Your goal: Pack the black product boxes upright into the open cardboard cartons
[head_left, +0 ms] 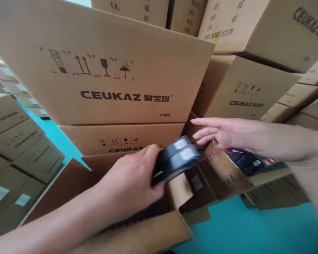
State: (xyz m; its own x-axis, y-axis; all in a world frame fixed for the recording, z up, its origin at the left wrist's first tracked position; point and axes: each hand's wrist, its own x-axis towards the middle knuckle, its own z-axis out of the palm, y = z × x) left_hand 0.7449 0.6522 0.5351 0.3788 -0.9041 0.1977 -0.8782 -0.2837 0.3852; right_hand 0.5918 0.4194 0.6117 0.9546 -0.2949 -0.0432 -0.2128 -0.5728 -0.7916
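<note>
My left hand (137, 174) is closed around two small dark product boxes (172, 160), stacked together, with white labels on their near ends. It holds them above an open carton (137, 236), whose dark contents are mostly hidden under my arm. To the right, my right hand (217, 134) has its fingers stretched out close to the labelled ends of the boxes. I see nothing held in it. Beneath that hand is another open carton (233, 173), with dark and red printed boxes (246, 162) inside.
Large cartons (116, 70) marked CEUKAZ rise directly ahead. More cartons (265, 84) are stacked at the right, and others (21, 148) stand at the left. Turquoise floor (243, 225) shows at the lower right. A carton flap (178, 190) sticks up beside the left hand.
</note>
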